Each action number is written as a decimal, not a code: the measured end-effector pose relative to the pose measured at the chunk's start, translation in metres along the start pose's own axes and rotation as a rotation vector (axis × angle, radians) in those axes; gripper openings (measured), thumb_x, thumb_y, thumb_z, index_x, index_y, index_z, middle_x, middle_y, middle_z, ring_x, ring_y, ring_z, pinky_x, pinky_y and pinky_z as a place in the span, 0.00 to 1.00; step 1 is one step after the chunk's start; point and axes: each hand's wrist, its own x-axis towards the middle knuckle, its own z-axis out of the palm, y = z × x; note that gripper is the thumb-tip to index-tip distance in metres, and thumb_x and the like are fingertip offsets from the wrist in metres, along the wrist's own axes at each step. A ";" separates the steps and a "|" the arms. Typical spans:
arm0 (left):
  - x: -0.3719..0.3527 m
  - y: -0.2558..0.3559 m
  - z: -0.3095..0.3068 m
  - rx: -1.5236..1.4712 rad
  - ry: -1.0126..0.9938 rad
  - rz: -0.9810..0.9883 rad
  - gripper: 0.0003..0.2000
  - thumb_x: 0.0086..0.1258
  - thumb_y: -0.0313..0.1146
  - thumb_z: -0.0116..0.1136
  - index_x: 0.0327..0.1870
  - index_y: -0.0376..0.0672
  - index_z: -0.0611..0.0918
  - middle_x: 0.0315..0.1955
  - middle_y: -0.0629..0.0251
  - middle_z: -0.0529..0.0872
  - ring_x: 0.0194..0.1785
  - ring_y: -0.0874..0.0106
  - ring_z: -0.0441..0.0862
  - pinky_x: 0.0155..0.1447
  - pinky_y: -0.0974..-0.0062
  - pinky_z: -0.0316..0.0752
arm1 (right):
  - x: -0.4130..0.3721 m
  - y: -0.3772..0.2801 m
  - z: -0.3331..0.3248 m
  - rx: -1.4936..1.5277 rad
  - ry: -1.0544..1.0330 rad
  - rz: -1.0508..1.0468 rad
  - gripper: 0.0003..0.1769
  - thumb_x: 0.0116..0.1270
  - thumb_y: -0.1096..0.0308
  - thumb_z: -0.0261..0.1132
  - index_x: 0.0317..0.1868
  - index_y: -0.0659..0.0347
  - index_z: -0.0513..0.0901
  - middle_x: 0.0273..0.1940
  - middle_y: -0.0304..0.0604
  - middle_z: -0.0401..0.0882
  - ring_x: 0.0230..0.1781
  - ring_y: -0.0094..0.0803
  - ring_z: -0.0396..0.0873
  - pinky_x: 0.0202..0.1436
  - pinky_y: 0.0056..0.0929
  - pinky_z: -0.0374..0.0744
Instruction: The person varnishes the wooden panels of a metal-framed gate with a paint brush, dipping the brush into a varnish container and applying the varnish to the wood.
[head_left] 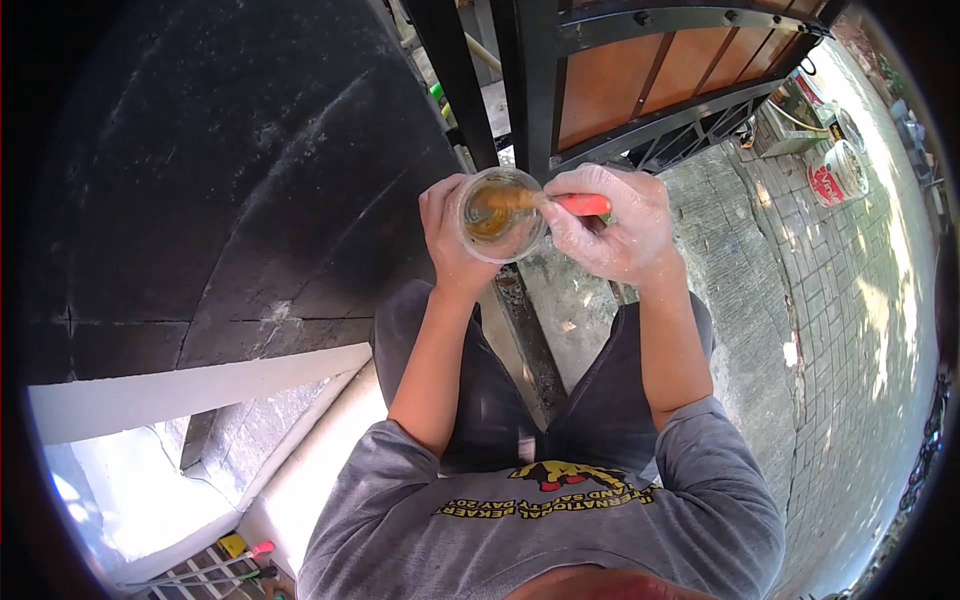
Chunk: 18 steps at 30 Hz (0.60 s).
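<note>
My left hand (446, 232) is wrapped round a clear plastic cup (533, 238), which is tilted so that its mouth faces me. Amber-brown liquid (487, 222) covers part of the bottom. A whitish, thin see-through glove seems to cover my right hand (625, 225). Its fingers pinch a paintbrush (585, 205) with a red handle, and the bristles reach over the rim into the cup. Both hands meet in front of a gate's black metal post, above my knees.
A black metal gate with brown wooden panels (640, 82) stands ahead. To the left is a dark, scuffed slab surface (240, 190) with a white edge (200, 390). Paving (840, 290) runs along the right, where a red-and-white bucket (838, 175) sits near a planter box (790, 130).
</note>
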 end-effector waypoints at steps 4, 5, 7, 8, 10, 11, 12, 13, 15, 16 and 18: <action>-0.001 0.000 0.000 -0.005 -0.035 -0.006 0.32 0.42 0.40 0.87 0.51 0.41 0.87 0.50 0.61 0.84 0.54 0.58 0.79 0.60 0.60 0.76 | -0.001 0.002 0.015 -0.019 -0.016 -0.088 0.12 0.61 0.71 0.79 0.43 0.62 0.87 0.29 0.44 0.82 0.23 0.39 0.81 0.27 0.31 0.79; -0.001 -0.001 -0.001 -0.018 -0.053 -0.018 0.32 0.42 0.40 0.87 0.52 0.41 0.87 0.50 0.61 0.85 0.54 0.58 0.79 0.60 0.60 0.76 | -0.002 0.001 0.017 -0.022 -0.044 -0.090 0.12 0.61 0.71 0.79 0.44 0.63 0.88 0.30 0.44 0.82 0.24 0.39 0.81 0.27 0.31 0.79; 0.001 0.000 -0.006 -0.049 -0.027 -0.058 0.32 0.42 0.40 0.87 0.51 0.41 0.86 0.50 0.61 0.85 0.54 0.57 0.80 0.60 0.60 0.76 | -0.004 0.004 0.020 -0.033 -0.079 -0.135 0.13 0.61 0.71 0.79 0.45 0.64 0.88 0.30 0.45 0.83 0.25 0.40 0.82 0.27 0.32 0.79; 0.003 -0.001 -0.006 -0.068 -0.014 -0.075 0.31 0.43 0.40 0.87 0.51 0.41 0.86 0.49 0.61 0.85 0.54 0.57 0.80 0.60 0.60 0.76 | -0.005 0.006 0.021 -0.043 -0.096 -0.159 0.14 0.61 0.71 0.79 0.46 0.65 0.88 0.31 0.46 0.83 0.25 0.41 0.82 0.27 0.32 0.80; 0.001 -0.006 -0.006 -0.109 0.022 -0.098 0.31 0.43 0.39 0.87 0.51 0.40 0.86 0.49 0.61 0.85 0.54 0.57 0.80 0.61 0.59 0.76 | -0.007 0.009 0.026 -0.016 -0.069 -0.161 0.14 0.61 0.71 0.79 0.46 0.65 0.88 0.31 0.46 0.83 0.25 0.40 0.82 0.28 0.33 0.80; 0.000 -0.008 -0.006 -0.129 0.042 -0.111 0.31 0.44 0.39 0.87 0.51 0.40 0.86 0.49 0.61 0.86 0.54 0.56 0.80 0.61 0.59 0.77 | -0.008 0.010 0.029 -0.002 -0.058 -0.163 0.15 0.61 0.70 0.79 0.46 0.65 0.88 0.31 0.46 0.83 0.25 0.40 0.82 0.28 0.33 0.80; 0.001 -0.008 -0.006 -0.115 0.034 -0.106 0.31 0.43 0.39 0.87 0.51 0.41 0.86 0.49 0.61 0.86 0.54 0.56 0.80 0.61 0.60 0.77 | -0.010 0.012 0.030 -0.008 -0.042 -0.169 0.15 0.61 0.70 0.79 0.46 0.65 0.88 0.31 0.45 0.83 0.25 0.40 0.83 0.28 0.33 0.80; 0.003 -0.008 -0.008 -0.099 0.029 -0.102 0.31 0.43 0.39 0.87 0.51 0.41 0.86 0.48 0.61 0.86 0.54 0.56 0.81 0.61 0.60 0.77 | -0.011 0.013 0.032 -0.011 -0.027 -0.177 0.15 0.62 0.70 0.79 0.47 0.65 0.87 0.31 0.45 0.83 0.25 0.40 0.83 0.28 0.33 0.81; 0.007 -0.008 -0.012 -0.068 0.006 -0.107 0.31 0.43 0.38 0.88 0.51 0.41 0.86 0.48 0.61 0.86 0.54 0.58 0.82 0.61 0.62 0.78 | -0.012 0.015 0.035 -0.024 -0.006 -0.197 0.16 0.62 0.69 0.79 0.48 0.65 0.87 0.31 0.45 0.83 0.26 0.40 0.83 0.28 0.32 0.81; 0.010 -0.007 -0.015 -0.056 -0.014 -0.116 0.31 0.44 0.37 0.88 0.51 0.40 0.86 0.49 0.61 0.87 0.54 0.59 0.83 0.60 0.63 0.78 | -0.014 0.016 0.035 -0.036 0.002 -0.204 0.16 0.62 0.69 0.79 0.48 0.65 0.87 0.31 0.44 0.83 0.26 0.39 0.83 0.28 0.31 0.81; 0.011 -0.007 -0.019 -0.025 -0.054 -0.130 0.31 0.44 0.36 0.88 0.52 0.40 0.86 0.49 0.61 0.87 0.54 0.60 0.84 0.60 0.64 0.79 | -0.015 0.013 0.033 -0.048 -0.018 -0.181 0.16 0.61 0.69 0.80 0.48 0.65 0.87 0.30 0.43 0.84 0.25 0.38 0.83 0.28 0.30 0.81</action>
